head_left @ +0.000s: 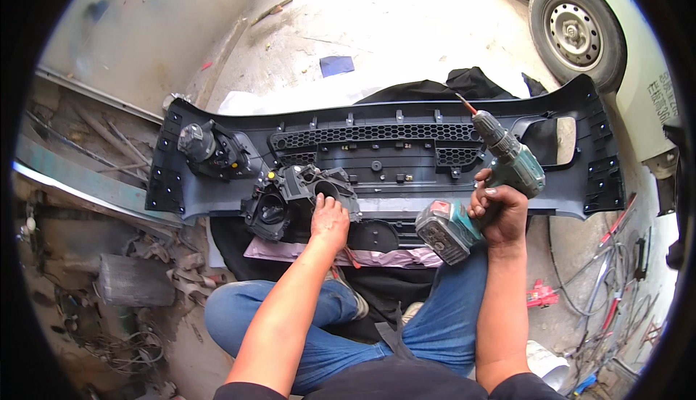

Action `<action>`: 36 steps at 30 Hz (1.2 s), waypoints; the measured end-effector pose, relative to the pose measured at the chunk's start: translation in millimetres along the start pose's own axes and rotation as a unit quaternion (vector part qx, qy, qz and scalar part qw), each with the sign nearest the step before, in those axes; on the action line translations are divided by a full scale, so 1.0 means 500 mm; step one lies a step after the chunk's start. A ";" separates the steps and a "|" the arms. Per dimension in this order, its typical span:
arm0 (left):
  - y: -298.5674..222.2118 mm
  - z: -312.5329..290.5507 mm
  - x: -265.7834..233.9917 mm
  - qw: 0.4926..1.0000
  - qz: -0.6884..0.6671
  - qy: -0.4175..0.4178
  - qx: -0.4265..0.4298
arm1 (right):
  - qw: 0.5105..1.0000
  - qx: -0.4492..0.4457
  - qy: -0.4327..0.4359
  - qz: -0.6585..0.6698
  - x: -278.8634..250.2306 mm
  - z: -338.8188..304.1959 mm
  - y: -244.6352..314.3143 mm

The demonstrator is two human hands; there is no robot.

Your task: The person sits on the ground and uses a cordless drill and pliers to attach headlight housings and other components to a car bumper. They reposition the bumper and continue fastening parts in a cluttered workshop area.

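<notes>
Black shirt (428, 384), right hand (500, 208) clamped on cordless drill (518, 165), lamp housing (297, 184) under left hand (330, 220), grip unclear, bumper (391, 162) just beyond.

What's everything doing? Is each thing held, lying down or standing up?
Drill: held, bit pointing up; can't tell if spinning
Right hand: closed around the drill
Left hand: touching the lamp housing
Lamp housing: touched
Bumper: lying, inner side showing
Wheel: upright, on a vehicle
Blue sheet: lying flat

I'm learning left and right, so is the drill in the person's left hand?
No, the right hand grips the green drill, while the left hand touches a dark plastic part.
</notes>
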State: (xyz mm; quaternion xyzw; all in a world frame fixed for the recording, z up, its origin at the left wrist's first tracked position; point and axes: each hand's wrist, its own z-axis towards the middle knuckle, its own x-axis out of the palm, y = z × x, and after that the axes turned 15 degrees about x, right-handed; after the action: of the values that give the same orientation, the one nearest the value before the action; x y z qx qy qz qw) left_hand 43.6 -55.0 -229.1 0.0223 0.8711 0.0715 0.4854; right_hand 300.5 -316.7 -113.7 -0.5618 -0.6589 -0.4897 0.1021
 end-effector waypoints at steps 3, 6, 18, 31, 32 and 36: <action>0.038 0.002 0.037 0.997 0.041 -0.022 0.067 | 0.998 -0.004 -0.046 0.035 -0.021 -0.004 -0.015; 0.091 0.017 0.020 0.990 0.035 -0.023 0.133 | 0.998 0.002 -0.065 0.011 -0.034 -0.007 -0.018; 0.324 -0.329 -0.246 0.993 0.017 -0.117 -0.029 | 0.995 0.039 -0.086 -0.011 -0.005 0.077 -0.030; -0.016 -0.769 0.582 0.846 -0.337 -0.005 -0.413 | 0.989 0.089 -0.116 -0.021 -0.019 0.174 -0.058; -0.066 -0.761 0.604 0.800 -0.403 0.051 -0.442 | 0.989 0.089 -0.116 -0.024 -0.022 0.179 -0.058; -0.153 -0.721 0.598 0.727 -0.499 0.078 -0.465 | 0.988 0.099 -0.113 -0.028 -0.026 0.197 -0.061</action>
State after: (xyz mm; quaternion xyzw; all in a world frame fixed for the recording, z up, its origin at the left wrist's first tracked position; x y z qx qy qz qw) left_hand -418.0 -135.3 -305.1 -0.6494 0.6495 0.2161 0.3311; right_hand 320.6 -246.7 -188.1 -0.5819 -0.7269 -0.3583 0.0684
